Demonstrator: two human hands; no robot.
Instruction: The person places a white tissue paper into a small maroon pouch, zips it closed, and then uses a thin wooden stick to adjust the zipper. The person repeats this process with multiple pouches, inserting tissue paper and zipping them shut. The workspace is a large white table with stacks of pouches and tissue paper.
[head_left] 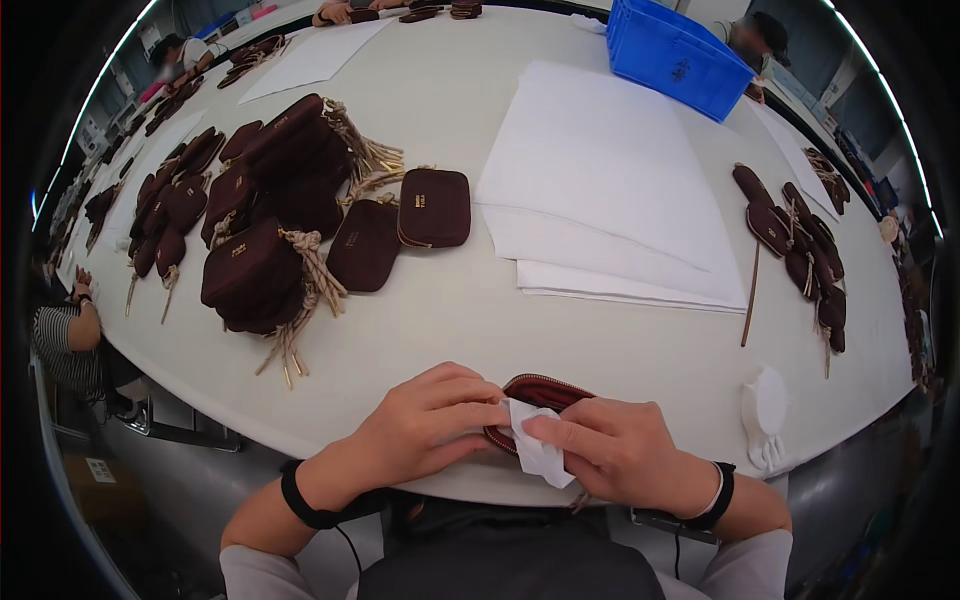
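Observation:
A small dark maroon zip pouch (547,386) is at the table's near edge, between my two hands. Its zipper is undone, and the reddish lining shows. Crumpled white tissue paper (540,452) sticks out over the pouch's near side. My right hand (632,450) pinches this paper between thumb and fingers, close to the pouch's right end. At the left end, the closed fingers of my left hand (437,418) grip the pouch's edge beside the paper. The fingertips partly cover the pouch, so how much paper lies inside is hidden.
Stacked maroon pouches (285,190) with beige cord tassels fill the left side. White paper sheets (610,180) lie ahead, below a blue crate (675,58). More pouches (795,235) and a white hand-shaped object (765,415) are at right. Other people sit around the table.

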